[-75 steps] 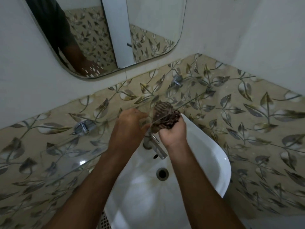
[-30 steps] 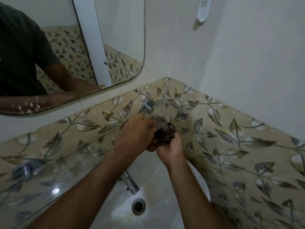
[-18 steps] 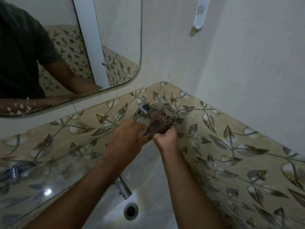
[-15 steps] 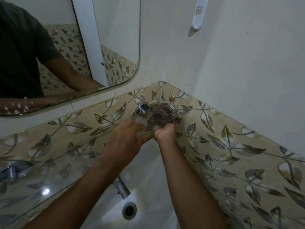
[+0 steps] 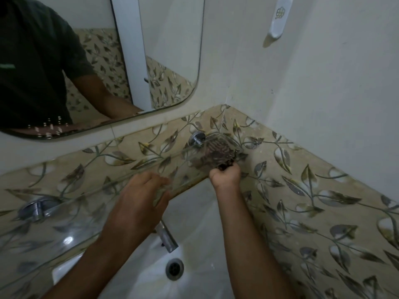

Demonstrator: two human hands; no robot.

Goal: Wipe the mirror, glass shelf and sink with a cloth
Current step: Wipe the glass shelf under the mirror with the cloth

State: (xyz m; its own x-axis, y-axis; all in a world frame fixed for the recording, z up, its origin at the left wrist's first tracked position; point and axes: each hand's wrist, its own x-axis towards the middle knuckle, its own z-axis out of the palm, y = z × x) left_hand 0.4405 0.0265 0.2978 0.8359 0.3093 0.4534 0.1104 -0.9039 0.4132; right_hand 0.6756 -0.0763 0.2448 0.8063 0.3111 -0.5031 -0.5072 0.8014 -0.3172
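My right hand (image 5: 225, 175) has a clenched grip on the dark patterned cloth (image 5: 218, 153), bunched in the fist from below, with the free part of the cloth pushed up against the far right end of the glass shelf (image 5: 129, 180), seen through the glass near the chrome bracket (image 5: 197, 139). Left hand (image 5: 140, 197) is at the shelf's front edge, fingers over the top and bracing it; whether the thumb hooks under I can't tell.

Step in hand, as I judge it: wiping the shelf's right corner, underside.

To do it well:
- keep the left hand steadying the glass so wipe pressure doesn't flex it on its brackets
- press up lightly, flatten the cloth rather than dab with a wad
- work round the bracket and into the wall corner, where grime collects
- then draw along the front edge, which looks brownish

Mirror (image 5: 97, 61) is above on the wall, with spots near its lower edge. Sink (image 5: 205, 223) is below the shelf, tap (image 5: 167, 238) and drain (image 5: 174, 269) between my forearms. Both probably still need doing.
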